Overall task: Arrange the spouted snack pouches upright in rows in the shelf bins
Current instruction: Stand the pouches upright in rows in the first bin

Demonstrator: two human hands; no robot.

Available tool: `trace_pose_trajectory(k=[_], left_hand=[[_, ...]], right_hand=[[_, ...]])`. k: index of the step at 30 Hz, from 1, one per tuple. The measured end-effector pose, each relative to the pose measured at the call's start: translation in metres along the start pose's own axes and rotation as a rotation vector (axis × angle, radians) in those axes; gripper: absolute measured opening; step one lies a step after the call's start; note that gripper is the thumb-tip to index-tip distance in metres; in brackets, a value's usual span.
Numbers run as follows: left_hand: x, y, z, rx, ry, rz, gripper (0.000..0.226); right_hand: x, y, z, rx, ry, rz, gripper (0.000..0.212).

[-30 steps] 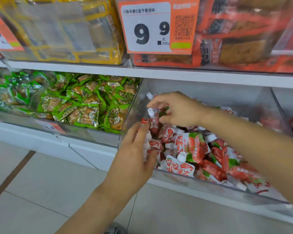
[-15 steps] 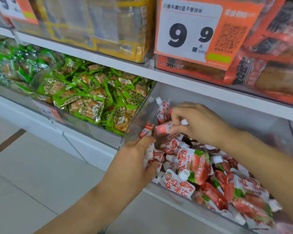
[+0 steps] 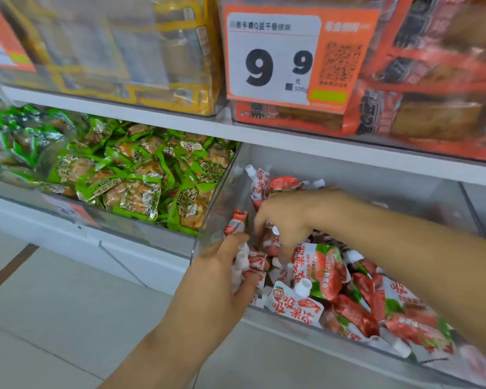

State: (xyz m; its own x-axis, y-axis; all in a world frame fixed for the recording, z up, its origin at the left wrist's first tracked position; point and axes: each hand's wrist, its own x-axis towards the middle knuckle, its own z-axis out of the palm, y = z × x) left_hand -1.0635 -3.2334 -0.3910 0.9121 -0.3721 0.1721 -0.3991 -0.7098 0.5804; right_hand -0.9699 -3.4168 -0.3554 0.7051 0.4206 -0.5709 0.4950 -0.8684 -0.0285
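A clear plastic shelf bin (image 3: 216, 209) holds many red-and-white spouted snack pouches (image 3: 319, 269) with white caps. Most lie loose in a jumble at the right. At the bin's front left corner my left hand (image 3: 222, 279) is shut on a small row of upright pouches (image 3: 249, 266), pressing them against the bin's left wall. My right hand (image 3: 289, 217) reaches down into the bin just behind that row, fingers curled among the pouches; what they grip is hidden. One pouch (image 3: 260, 183) stands upright at the back left of the bin.
The bin to the left holds green snack packets (image 3: 135, 181). The upper shelf carries yellow packs (image 3: 141, 57), orange packs (image 3: 421, 88) and a 9.9 price card (image 3: 275, 60). A white shelf edge (image 3: 348, 153) runs just above the bin. Pale floor tiles lie below.
My right hand has dropped from the back of the bin toward the front left row, and the pouch it held sideways is out of sight. My left hand stays on the row.
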Motion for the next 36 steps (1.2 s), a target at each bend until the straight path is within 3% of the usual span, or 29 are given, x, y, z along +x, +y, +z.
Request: trace_pose_trajectory(k=[6,13,14,16,18,21,24,31,33,36], left_hand=[[0.000,0.000,0.000,-0.007,-0.005,-0.016,0.046],[0.000,0.003,0.000,-0.016,-0.016,-0.023,0.037],[0.000,0.004,0.000,-0.018,-0.014,-0.027,0.037],[0.000,0.006,-0.001,-0.011,-0.011,-0.032,0.038],[0.001,0.007,-0.001,-0.002,-0.008,-0.042,0.040],[0.001,0.007,-0.002,0.003,-0.012,-0.036,0.041],[0.001,0.006,-0.002,-0.006,-0.027,-0.027,0.043],[0.002,0.006,0.000,0.003,-0.028,-0.039,0.035],[0.001,0.007,0.000,0.002,-0.032,-0.043,0.036],[0.002,0.006,-0.001,-0.010,-0.038,-0.058,0.039]], right_hand=[[-0.014,0.019,0.008,-0.001,0.097,-0.030,0.041],[-0.075,0.020,0.002,0.161,0.054,0.051,0.045],[-0.075,0.018,-0.001,0.173,0.094,0.071,0.051],[-0.057,0.015,-0.005,0.211,0.323,0.040,0.053],[-0.025,0.009,-0.002,0.376,0.471,-0.049,0.025],[0.019,0.004,0.008,0.519,0.385,-0.085,0.048],[0.034,0.005,0.015,0.537,0.422,-0.112,0.057],[0.009,0.013,0.024,0.161,0.459,-0.023,0.024],[-0.001,0.019,0.026,0.184,0.506,0.042,0.023],[-0.014,0.028,0.032,0.429,0.566,0.089,0.024]])
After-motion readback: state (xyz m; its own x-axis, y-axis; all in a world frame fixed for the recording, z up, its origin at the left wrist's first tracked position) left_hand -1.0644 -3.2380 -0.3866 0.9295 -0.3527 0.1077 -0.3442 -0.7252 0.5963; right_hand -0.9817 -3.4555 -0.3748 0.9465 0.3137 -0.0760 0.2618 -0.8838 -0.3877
